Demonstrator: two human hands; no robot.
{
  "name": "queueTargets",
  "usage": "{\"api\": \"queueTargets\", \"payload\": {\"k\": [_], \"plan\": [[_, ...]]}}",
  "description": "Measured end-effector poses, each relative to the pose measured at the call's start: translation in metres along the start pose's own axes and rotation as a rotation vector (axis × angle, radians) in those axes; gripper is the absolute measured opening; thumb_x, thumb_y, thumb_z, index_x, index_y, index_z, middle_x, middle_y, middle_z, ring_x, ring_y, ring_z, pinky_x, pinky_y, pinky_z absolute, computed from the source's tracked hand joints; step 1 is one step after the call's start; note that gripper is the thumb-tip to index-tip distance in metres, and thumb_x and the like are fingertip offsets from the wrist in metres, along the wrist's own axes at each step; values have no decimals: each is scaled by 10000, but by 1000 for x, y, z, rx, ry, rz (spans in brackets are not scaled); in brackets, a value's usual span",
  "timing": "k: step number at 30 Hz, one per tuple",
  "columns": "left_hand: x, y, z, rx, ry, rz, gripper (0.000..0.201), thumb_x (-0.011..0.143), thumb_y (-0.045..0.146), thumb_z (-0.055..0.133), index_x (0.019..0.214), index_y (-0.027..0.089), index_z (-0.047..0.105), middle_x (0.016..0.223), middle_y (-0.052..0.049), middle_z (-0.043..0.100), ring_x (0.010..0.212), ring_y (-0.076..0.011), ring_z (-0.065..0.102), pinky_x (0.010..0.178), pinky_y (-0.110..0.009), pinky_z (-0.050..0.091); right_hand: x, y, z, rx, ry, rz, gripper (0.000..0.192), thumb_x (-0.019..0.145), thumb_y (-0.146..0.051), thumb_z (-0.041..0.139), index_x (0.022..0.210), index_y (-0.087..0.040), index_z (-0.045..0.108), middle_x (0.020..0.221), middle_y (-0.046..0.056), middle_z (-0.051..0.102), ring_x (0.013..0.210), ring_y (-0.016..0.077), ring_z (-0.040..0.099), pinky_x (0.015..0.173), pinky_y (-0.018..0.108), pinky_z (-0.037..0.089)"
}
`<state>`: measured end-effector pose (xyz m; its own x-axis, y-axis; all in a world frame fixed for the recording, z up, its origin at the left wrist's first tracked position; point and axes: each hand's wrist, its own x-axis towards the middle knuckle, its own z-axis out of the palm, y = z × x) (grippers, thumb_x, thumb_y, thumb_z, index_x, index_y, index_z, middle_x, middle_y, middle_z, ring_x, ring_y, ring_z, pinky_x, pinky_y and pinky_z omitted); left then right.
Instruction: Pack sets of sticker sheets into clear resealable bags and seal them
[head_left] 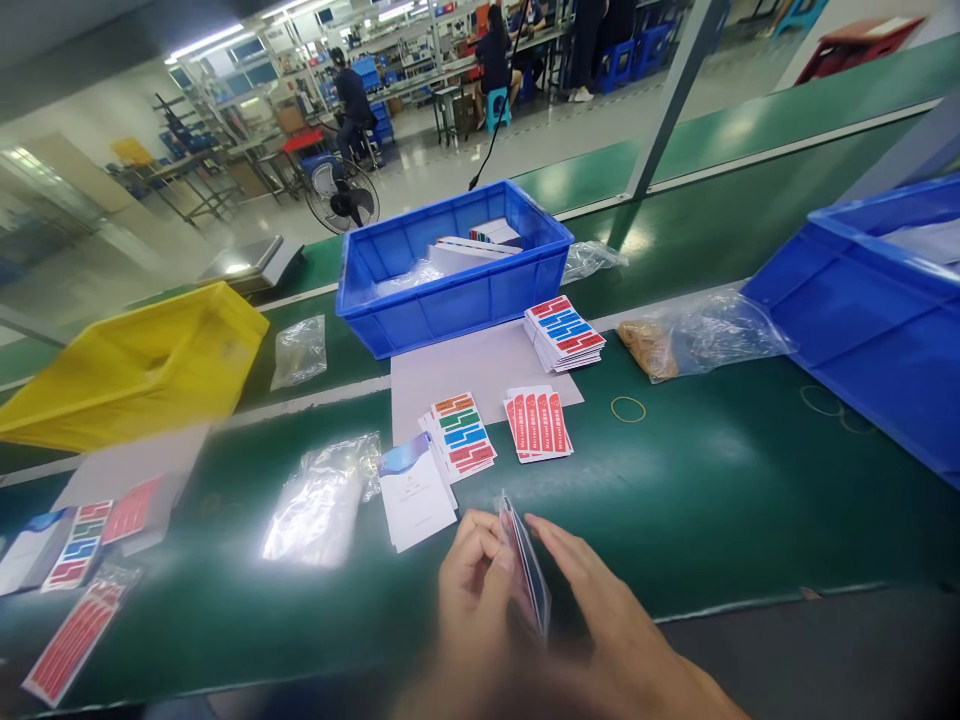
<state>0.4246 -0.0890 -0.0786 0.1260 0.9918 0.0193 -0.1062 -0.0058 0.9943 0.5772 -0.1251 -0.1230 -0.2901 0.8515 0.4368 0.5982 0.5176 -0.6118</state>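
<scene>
- A thin bagged pack of cards [526,570] is held upright on edge between both hands, low in the view near the front edge of the green belt [720,500]
- The pack is pinched from its left face by the left hand [471,590], fingers curled and pressed to it; the right hand [600,610] is laid flat against its right face, fingers straight and together
- Bare belt is seen to the right of the hands, broken only by a rubber band [628,408] lying flat and well apart from them
- Just ahead of the hands, three flat stacks are fanned side by side: white booklets [416,490], multicoloured label sheets [461,432] and red label sheets [538,423]; the last two rest partly on a grey sheet [480,365]
- A further stack of red-and-blue label sheets [564,333] sits at that sheet's far corner, just beside the blue plastic crate [450,300], which is rigid, ribbed and straight-walled
- Crinkled, glossy clear bags [319,505] lie left of the booklets; another clear bag holding rubber bands [701,335] lies to the right
- A tilted yellow bin [135,365] bounds the left, and a second blue crate [877,330] closes the right edge
</scene>
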Motion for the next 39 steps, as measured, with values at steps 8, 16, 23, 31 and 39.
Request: {"api": "queueTargets", "payload": {"k": [8, 16, 23, 31, 39], "plan": [[-1, -8, -19, 446, 112, 207, 438, 773, 113, 629, 1173, 246, 508, 1179, -54, 483, 1095, -170, 488, 960, -291, 385, 5, 1, -6, 297, 143, 256, 176, 935, -155, 474, 1037, -259, 574, 903, -29, 672, 802, 68, 652, 748, 116, 496], [5, 3, -29, 372, -230, 90, 103, 767, 109, 620, 667, 135, 616, 650, -21, 582, 639, -103, 524, 597, -203, 383, 12, -3, -14, 477, 71, 370, 238, 955, -243, 431, 791, -192, 595, 684, -25, 598, 609, 69, 574, 582, 138, 446], [1, 5, -31, 352, -256, 42, 175, 784, 119, 577, 610, 125, 580, 608, -27, 556, 597, -98, 502, 567, -207, 354, 14, 0, -15, 489, -40, 243, 250, 937, -200, 428, 746, -183, 588, 654, -38, 607, 587, 56, 560, 594, 148, 414], [9, -11, -43, 322, -230, -16, 91, 765, 186, 660, 707, 135, 612, 702, -24, 585, 659, -113, 526, 619, -220, 384, 11, 16, -16, 442, -101, 348, 205, 943, -232, 462, 809, -178, 608, 700, -19, 620, 628, 75, 580, 610, 151, 444], [13, -25, -47, 482, -345, 181, 58, 824, 187, 632, 821, 134, 655, 767, -60, 646, 729, -137, 577, 657, -239, 440, 5, 29, -7, 414, -75, 316, 152, 933, -204, 474, 885, -172, 614, 801, 22, 660, 731, 115, 626, 687, 194, 484]]}}
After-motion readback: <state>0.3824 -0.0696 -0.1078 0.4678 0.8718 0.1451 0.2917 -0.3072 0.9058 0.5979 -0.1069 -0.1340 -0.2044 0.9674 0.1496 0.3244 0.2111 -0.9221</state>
